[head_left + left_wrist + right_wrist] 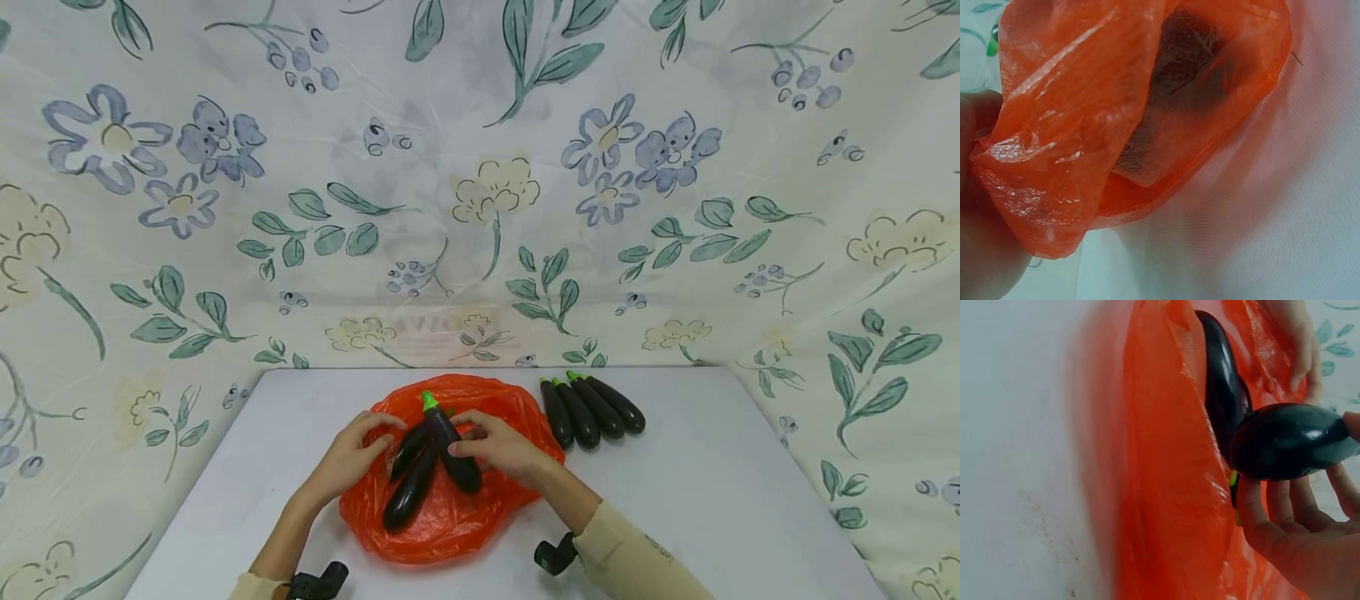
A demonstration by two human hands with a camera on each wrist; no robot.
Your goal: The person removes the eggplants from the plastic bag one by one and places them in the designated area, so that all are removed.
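Note:
My right hand (501, 446) grips a dark purple eggplant (448, 446) with a bright green stem end, tilted over a red plastic bag (442, 542). In the right wrist view, fingers curl under this eggplant (1291, 440) and the thumb lies on its far side. Two more eggplants lie in the bag's opening, a glossy one (411, 493) in front and another (408, 450) partly covered behind it. At the bag's left side, my left hand (356, 454) pinches the bag's film (1041, 187) between thumb and fingers. Through the film, a dark shape (1185, 62) shows.
Several eggplants (557, 417) lie side by side on the white table (675, 500), just right of the bag, stems toward the back. A floral cloth (480, 250) hangs behind the table and along its sides. Each wrist carries a black camera (555, 554).

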